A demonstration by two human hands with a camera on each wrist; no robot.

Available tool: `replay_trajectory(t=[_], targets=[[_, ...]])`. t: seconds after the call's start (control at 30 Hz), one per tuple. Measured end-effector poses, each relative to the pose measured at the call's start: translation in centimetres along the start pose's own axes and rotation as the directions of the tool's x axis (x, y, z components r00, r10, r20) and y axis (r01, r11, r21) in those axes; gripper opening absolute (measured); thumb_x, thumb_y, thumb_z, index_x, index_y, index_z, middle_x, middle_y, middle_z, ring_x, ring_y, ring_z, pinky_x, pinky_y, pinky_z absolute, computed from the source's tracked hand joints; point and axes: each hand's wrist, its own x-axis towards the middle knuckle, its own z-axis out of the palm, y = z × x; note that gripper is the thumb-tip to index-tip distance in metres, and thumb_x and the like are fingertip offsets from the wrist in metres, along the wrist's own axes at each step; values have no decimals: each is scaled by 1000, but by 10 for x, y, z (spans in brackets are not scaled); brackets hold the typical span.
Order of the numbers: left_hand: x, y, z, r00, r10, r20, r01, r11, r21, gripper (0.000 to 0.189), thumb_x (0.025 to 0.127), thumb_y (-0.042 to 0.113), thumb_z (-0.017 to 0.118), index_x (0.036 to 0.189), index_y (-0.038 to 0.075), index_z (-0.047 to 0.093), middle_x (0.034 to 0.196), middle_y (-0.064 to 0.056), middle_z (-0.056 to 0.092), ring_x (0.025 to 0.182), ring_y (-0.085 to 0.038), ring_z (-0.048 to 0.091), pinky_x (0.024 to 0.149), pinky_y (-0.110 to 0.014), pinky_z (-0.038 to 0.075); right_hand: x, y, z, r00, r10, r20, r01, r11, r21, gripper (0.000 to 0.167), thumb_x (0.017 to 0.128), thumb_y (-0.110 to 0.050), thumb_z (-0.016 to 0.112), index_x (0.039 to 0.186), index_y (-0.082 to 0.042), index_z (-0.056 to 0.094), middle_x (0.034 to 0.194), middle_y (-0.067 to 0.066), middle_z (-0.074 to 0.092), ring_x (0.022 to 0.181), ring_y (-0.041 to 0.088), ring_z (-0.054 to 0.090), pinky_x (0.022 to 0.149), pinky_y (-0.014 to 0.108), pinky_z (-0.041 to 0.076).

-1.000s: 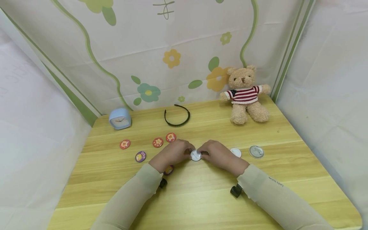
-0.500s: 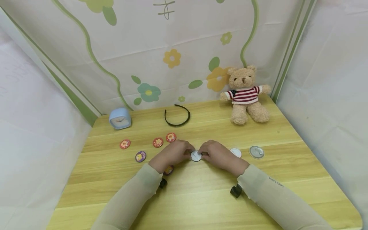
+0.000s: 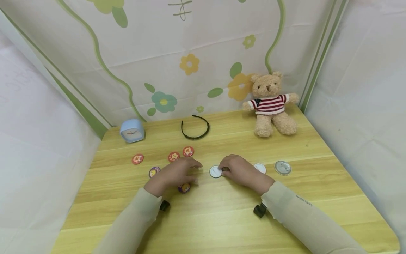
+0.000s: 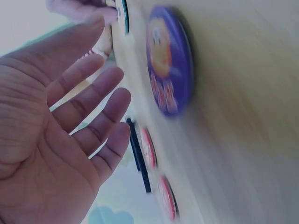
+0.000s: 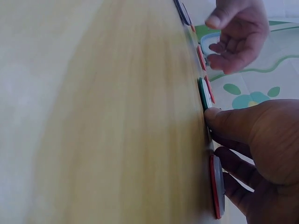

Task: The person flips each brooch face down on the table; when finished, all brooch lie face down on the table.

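Observation:
A white-backed round button badge [image 3: 215, 171] lies face down mid-table. My right hand [image 3: 241, 171] pinches its right edge; the right wrist view shows the thumb at the badge's green rim [image 5: 202, 92]. My left hand [image 3: 176, 173] is apart from it, fingers loosely spread and holding nothing, above a purple badge [image 3: 184, 188]. That purple badge [image 4: 169, 60] shows a yellow cartoon face in the left wrist view. Another purple badge [image 3: 154, 172] is partly behind the left hand. Beside the right hand lie a second white-backed badge [image 3: 260, 168] and a silver-backed one [image 3: 283, 168].
Red badges lie at the left [image 3: 137, 159] and centre-left [image 3: 188, 151] of the wooden table [image 3: 209, 218]. Farther back are a blue alarm clock [image 3: 132, 131], a black headband [image 3: 195, 137] and a teddy bear [image 3: 269, 106] against the cloth backdrop.
My left hand has let go of the white-backed badge and moved left, its fingers spreading. The right hand has stayed at the badge's right edge.

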Motion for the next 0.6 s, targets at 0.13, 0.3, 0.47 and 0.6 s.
replay_trajectory(t=[0.13,0.3,0.47,0.6], targets=[[-16,-12,-4,1000,0,16,0,1000,2,50,92,18,90,140,12,73,140,-2,72,133,-23,65,117,-48,51,0,-1,-1,1000,7,1,-7,1000,14,18,101,-20,80,119,-15,82,123,2,79,121,26,71,111,46,56],[-32,-23,-5,1000,-5,24,4,1000,21,56,87,16,93,139,12,72,141,-3,71,137,-28,62,121,-52,46,-1,-3,-2,1000,20,3,-20,1000,21,19,101,-20,80,119,-14,82,124,3,79,123,27,71,112,47,55],[-44,-28,-3,1000,-5,16,5,999,33,49,90,11,90,136,16,74,138,1,72,137,-29,62,121,-54,46,-2,-3,-2,1000,31,8,-31,999,28,19,102,-20,80,120,-15,82,125,3,79,124,27,70,112,47,55],[-48,-30,0,1000,5,6,-5,1000,25,41,91,9,88,128,19,77,131,4,73,131,-26,64,117,-54,50,-2,-3,-3,999,38,8,-38,999,32,19,102,-20,80,119,-15,82,125,3,79,124,27,70,112,48,55]])
